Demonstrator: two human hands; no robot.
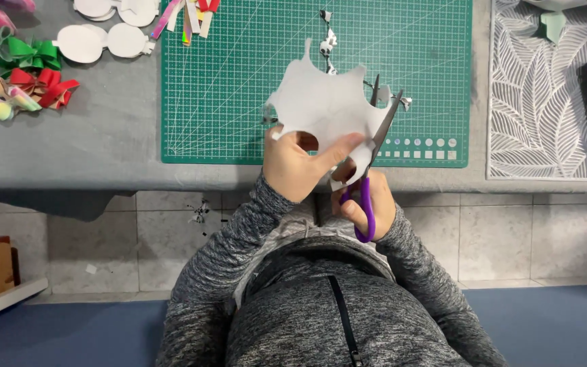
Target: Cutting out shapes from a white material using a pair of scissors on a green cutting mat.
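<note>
— Left hand (292,165) pinches 1 white paper cutout (325,109) above the green cutting mat (239,81)?
— Yes; right hand (365,204) grips 1 pair of purple-handled scissors (374,153), blades parted at its edge.

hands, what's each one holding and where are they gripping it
The left hand pinches the white paper cutout at its lower edge. The right hand holds the scissors by their purple handle loops, blades open at the paper's right edge.
</note>
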